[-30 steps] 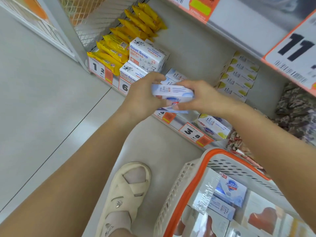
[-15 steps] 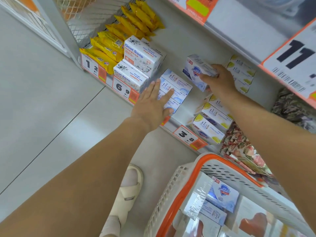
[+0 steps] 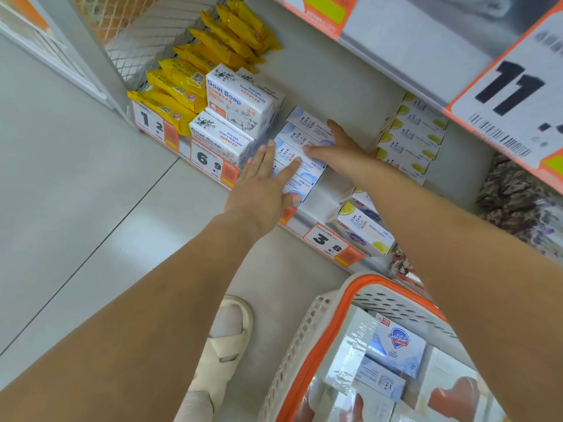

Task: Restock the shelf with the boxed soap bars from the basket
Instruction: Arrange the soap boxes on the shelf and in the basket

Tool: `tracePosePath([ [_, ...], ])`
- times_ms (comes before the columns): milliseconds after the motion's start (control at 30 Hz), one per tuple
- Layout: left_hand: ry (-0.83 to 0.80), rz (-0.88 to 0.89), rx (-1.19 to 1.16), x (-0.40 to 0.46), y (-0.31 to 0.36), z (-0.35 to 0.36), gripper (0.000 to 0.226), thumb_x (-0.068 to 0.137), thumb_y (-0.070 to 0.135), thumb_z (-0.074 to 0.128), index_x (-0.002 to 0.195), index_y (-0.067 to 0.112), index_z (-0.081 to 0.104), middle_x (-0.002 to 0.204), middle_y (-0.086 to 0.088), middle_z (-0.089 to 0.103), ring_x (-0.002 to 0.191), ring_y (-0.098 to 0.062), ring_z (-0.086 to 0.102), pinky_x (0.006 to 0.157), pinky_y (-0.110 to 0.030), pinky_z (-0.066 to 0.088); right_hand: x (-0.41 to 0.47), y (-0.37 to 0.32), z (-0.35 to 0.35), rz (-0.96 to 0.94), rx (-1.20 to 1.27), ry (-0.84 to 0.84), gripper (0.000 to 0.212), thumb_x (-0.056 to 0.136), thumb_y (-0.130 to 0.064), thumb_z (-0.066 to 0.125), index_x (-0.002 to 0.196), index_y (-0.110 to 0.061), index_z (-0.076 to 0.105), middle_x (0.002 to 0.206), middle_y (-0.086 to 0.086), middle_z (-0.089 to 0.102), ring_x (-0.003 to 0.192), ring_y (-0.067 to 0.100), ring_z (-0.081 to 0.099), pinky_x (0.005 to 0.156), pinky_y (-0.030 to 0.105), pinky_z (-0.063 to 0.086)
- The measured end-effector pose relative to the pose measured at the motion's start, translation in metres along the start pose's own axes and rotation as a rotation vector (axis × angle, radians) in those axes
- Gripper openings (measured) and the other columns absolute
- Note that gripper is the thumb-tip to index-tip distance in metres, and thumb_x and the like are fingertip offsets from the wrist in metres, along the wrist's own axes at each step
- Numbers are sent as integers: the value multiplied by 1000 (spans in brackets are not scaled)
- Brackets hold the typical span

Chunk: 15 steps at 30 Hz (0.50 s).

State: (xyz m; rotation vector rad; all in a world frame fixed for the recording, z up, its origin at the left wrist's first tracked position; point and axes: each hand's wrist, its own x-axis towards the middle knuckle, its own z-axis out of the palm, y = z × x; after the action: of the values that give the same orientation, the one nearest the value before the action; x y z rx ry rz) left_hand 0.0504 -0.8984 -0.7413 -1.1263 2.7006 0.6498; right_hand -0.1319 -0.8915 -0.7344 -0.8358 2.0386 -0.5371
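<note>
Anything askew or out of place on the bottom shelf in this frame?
Slightly. The yellow-marked soap boxes near the front edge lie angled, out of line with the row behind. The blue-white row under both hands looks tidy.

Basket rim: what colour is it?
Orange, on a white slotted basket; the rim shows best in the head view, lower right.

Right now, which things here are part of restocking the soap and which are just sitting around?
Part of the job:
- blue-and-white soap boxes on the shelf
- left hand and right hand, both flat on that row
- basket holding more shield-logo boxes

Just there:
- Goat Soap boxes
- yellow packets
- lemon soap boxes
- price tags
</note>
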Motion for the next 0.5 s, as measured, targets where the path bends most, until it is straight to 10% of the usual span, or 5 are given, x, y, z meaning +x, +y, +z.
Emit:
tracePosePath([
  [200,-25,-2,6,0,1,-2,63,98,48,33,152,31,5,158,-14,-16,147,-27,-12,118,-36,-4,-22,-7,7,31,15,110,87,88,-47,58,152,-26,4,153,2,32,137,21,37,107,32,33],
  [500,59,18,-122,-40,39,-35,68,97,44,40,153,21,8,160,-13,5,148,-26,2,117,-35,5,-232,57,-14,-388,86,433,30,95,-21,54,125,-25,54,122,-15,58,116,-2,52,91,13,41],
])
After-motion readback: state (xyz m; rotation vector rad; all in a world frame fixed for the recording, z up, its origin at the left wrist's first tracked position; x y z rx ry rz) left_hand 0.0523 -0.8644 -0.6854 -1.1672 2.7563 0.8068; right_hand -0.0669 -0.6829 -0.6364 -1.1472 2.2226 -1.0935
